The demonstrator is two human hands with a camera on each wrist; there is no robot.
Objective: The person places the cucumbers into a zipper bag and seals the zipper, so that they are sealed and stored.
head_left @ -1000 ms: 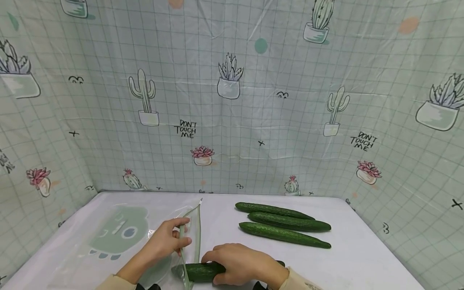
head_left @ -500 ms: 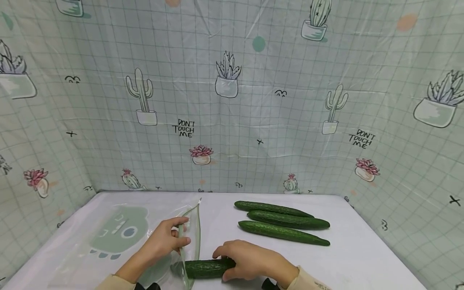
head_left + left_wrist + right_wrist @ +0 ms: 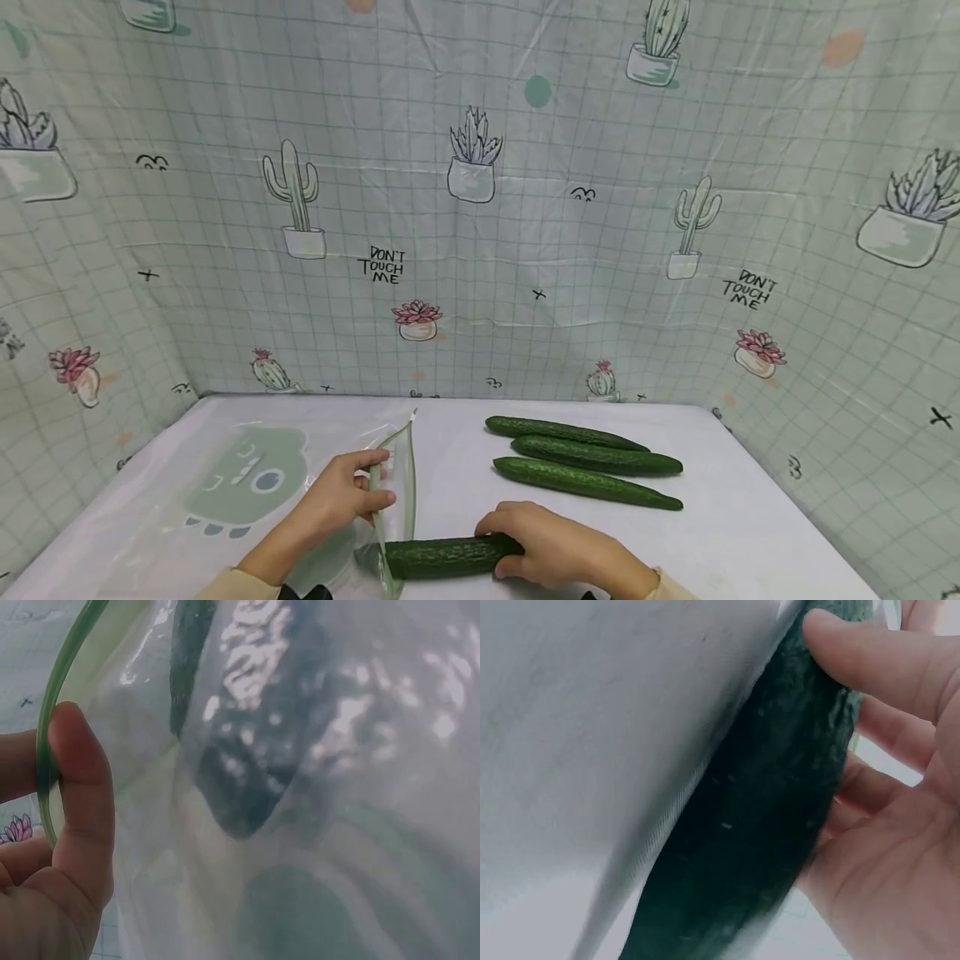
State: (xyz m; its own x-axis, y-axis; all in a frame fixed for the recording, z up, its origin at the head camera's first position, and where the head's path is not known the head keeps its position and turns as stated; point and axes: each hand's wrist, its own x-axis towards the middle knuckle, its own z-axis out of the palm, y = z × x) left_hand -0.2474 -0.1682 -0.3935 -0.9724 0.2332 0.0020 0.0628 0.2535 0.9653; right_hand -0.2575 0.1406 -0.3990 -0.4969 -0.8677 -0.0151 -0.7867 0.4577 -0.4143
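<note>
A clear zip bag [image 3: 412,475] with a green rim and a green cartoon print lies on the left of the table. My left hand [image 3: 341,500] pinches its rim, thumb on one side and fingers on the other, holding the mouth apart. One cucumber [image 3: 446,557] has its left end inside that mouth, low down near me. My right hand [image 3: 558,542] grips this cucumber towards its right end, which the hand hides. Through the film in the left wrist view, the cucumber's tip [image 3: 244,799] shows dark green. In the right wrist view, thumb and fingers hold the cucumber [image 3: 754,795] from opposite sides.
Several more objects are absent from the hands' reach area except three cucumbers at the back right: a rear one [image 3: 562,432], a middle one [image 3: 600,455] and a front one [image 3: 588,482]. A printed curtain [image 3: 525,250] surrounds the white table [image 3: 735,533].
My right hand has slid rightwards along the cucumber towards its right end, baring more of its length. The cucumber's left end stays in the bag mouth, and my left hand keeps its hold.
</note>
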